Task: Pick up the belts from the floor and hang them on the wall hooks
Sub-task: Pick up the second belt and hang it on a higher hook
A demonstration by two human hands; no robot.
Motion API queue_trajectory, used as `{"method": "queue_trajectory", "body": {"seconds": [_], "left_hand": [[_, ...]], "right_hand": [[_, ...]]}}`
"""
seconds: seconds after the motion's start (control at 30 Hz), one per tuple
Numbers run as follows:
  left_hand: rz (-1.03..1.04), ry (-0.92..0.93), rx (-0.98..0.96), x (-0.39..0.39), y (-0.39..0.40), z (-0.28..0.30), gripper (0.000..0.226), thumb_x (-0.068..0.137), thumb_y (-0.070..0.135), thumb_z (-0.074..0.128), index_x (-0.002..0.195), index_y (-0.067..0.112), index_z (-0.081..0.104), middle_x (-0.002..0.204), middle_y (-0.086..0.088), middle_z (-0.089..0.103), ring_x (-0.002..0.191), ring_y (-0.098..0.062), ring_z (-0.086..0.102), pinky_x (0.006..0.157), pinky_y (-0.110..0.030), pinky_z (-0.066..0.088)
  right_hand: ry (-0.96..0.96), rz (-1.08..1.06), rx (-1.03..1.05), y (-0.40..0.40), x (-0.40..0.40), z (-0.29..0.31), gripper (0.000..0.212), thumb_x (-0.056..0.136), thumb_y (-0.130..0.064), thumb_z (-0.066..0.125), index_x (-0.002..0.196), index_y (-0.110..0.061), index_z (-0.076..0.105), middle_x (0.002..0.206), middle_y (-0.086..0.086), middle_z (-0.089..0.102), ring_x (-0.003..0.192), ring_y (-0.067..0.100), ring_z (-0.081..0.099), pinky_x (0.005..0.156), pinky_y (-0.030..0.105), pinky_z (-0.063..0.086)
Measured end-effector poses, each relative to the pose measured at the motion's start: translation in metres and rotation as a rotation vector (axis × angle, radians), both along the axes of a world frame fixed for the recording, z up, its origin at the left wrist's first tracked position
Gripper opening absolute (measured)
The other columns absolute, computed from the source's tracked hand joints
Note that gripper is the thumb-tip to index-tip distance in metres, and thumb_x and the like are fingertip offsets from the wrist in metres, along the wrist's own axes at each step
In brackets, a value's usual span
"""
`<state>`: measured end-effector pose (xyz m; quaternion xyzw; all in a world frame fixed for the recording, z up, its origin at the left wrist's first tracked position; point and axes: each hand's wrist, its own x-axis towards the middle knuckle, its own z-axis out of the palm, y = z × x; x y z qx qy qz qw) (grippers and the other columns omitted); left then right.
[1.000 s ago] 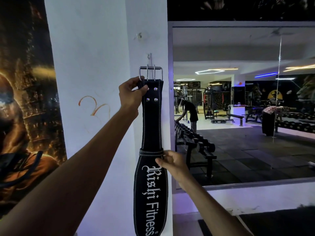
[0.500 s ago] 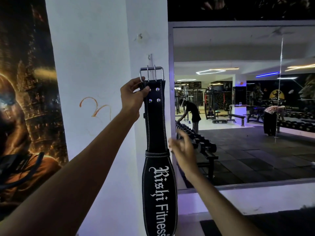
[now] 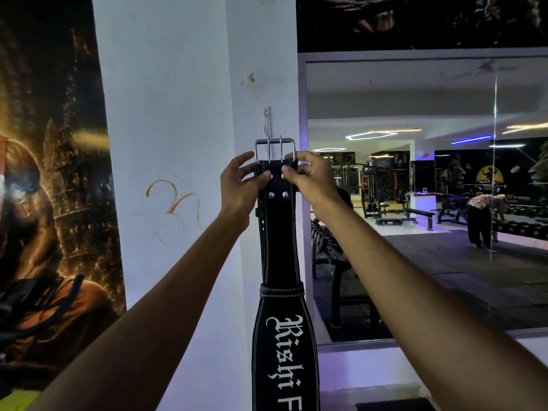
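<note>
A black leather gym belt point(image 3: 278, 250) with white lettering hangs straight down in front of a white pillar. Its steel double-prong buckle point(image 3: 274, 149) is at the top, just below a small metal wall hook point(image 3: 267, 121) fixed to the pillar. My left hand point(image 3: 241, 185) pinches the belt's top edge on the left, right under the buckle. My right hand point(image 3: 307, 179) pinches the same edge on the right. The buckle sits below the hook and does not rest on it. The belt's lower end runs out of view.
The white pillar point(image 3: 178, 143) has an orange scribble. A dark poster point(image 3: 50, 188) covers the wall to the left. A large mirror point(image 3: 430, 188) on the right reflects gym machines, a dumbbell rack and a bent-over person.
My right hand left the belt's middle and rose to grip the top edge beside the buckle. The left hand kept its hold and the belt stayed just under the hook.
</note>
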<state>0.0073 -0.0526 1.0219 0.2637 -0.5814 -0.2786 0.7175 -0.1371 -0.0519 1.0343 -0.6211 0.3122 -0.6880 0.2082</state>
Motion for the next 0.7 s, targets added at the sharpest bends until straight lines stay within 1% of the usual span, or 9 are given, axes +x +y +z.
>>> {"method": "queue_trajectory", "body": {"seconds": [0.1, 0.17, 0.23, 0.3, 0.37, 0.43, 0.5, 0.6, 0.7], "left_hand": [[0.005, -0.083, -0.063, 0.003, 0.001, 0.000, 0.045, 0.090, 0.004, 0.069, 0.133, 0.006, 0.056, 0.126, -0.015, 0.068, 0.104, -0.030, 0.072, 0.083, -0.036, 0.063], [-0.038, -0.149, -0.063, 0.006, 0.003, -0.010, 0.036, 0.093, 0.006, 0.067, 0.124, 0.021, 0.057, 0.117, -0.009, 0.071, 0.096, -0.021, 0.072, 0.077, -0.030, 0.061], [-0.111, -0.200, 0.052, 0.011, 0.004, -0.033, 0.038, 0.096, 0.008, 0.065, 0.123, 0.031, 0.054, 0.104, -0.005, 0.071, 0.085, -0.012, 0.070, 0.070, -0.025, 0.059], [-0.146, -0.319, 0.147, 0.017, -0.003, -0.068, 0.026, 0.096, 0.009, 0.064, 0.120, 0.018, 0.061, 0.088, 0.004, 0.074, 0.077, -0.005, 0.069, 0.068, -0.023, 0.058], [-0.148, -0.446, 0.191, 0.024, -0.009, -0.103, 0.008, 0.098, 0.009, 0.061, 0.098, 0.005, 0.067, 0.074, 0.008, 0.071, 0.070, -0.004, 0.067, 0.068, -0.021, 0.056], [-0.155, -0.454, 0.246, 0.026, -0.011, -0.131, 0.026, 0.100, 0.014, 0.059, 0.086, -0.008, 0.063, 0.073, -0.007, 0.061, 0.072, -0.016, 0.061, 0.074, -0.031, 0.053], [-0.160, -0.384, 0.283, 0.024, -0.005, -0.155, 0.031, 0.101, 0.021, 0.058, 0.084, -0.004, 0.065, 0.073, -0.007, 0.059, 0.069, -0.013, 0.059, 0.072, -0.031, 0.053], [-0.165, -0.283, 0.301, 0.016, 0.003, -0.190, 0.013, 0.099, 0.016, 0.060, 0.099, 0.008, 0.071, 0.077, 0.005, 0.072, 0.070, -0.006, 0.068, 0.067, -0.021, 0.055], [-0.120, -0.349, 0.303, 0.013, 0.003, -0.231, 0.012, 0.091, 0.012, 0.069, 0.102, 0.008, 0.071, 0.087, -0.001, 0.075, 0.080, -0.015, 0.069, 0.078, -0.037, 0.061]], "right_hand": [[-0.130, 0.048, 0.009, -0.003, 0.007, 0.005, 0.022, 0.085, 0.001, 0.069, 0.105, -0.010, 0.069, 0.066, 0.005, 0.067, 0.068, 0.019, 0.067, 0.057, 0.037, 0.060], [-0.189, 0.044, 0.011, -0.008, 0.012, 0.005, 0.021, 0.085, 0.001, 0.069, 0.101, -0.013, 0.070, 0.069, 0.006, 0.069, 0.068, 0.018, 0.067, 0.052, 0.035, 0.059], [-0.198, 0.030, 0.013, -0.010, 0.014, 0.004, 0.022, 0.084, 0.000, 0.070, 0.101, -0.013, 0.071, 0.069, 0.006, 0.070, 0.068, 0.018, 0.067, 0.053, 0.037, 0.059], [-0.203, 0.034, 0.020, -0.011, 0.014, 0.003, 0.022, 0.084, 0.001, 0.070, 0.103, -0.011, 0.070, 0.070, 0.008, 0.069, 0.067, 0.017, 0.066, 0.051, 0.035, 0.059], [-0.214, 0.029, 0.022, -0.012, 0.012, 0.003, 0.023, 0.084, 0.002, 0.069, 0.105, -0.008, 0.070, 0.072, 0.009, 0.069, 0.063, 0.013, 0.066, 0.047, 0.026, 0.055], [-0.215, -0.016, 0.018, -0.012, 0.011, 0.003, 0.026, 0.083, 0.003, 0.070, 0.107, -0.006, 0.070, 0.074, 0.006, 0.070, 0.060, 0.004, 0.066, 0.050, 0.016, 0.052], [-0.233, -0.054, 0.019, -0.013, 0.010, 0.001, 0.029, 0.082, 0.003, 0.071, 0.110, -0.005, 0.070, 0.073, 0.002, 0.069, 0.058, -0.001, 0.065, 0.054, 0.011, 0.050], [-0.274, -0.067, 0.029, -0.012, 0.010, -0.005, 0.028, 0.082, 0.006, 0.070, 0.109, -0.002, 0.069, 0.073, 0.005, 0.068, 0.059, 0.005, 0.064, 0.053, 0.012, 0.050], [-0.285, -0.081, 0.032, -0.011, 0.009, -0.012, 0.028, 0.082, 0.006, 0.070, 0.108, -0.002, 0.069, 0.076, 0.009, 0.068, 0.060, 0.009, 0.064, 0.055, 0.015, 0.052]]}}
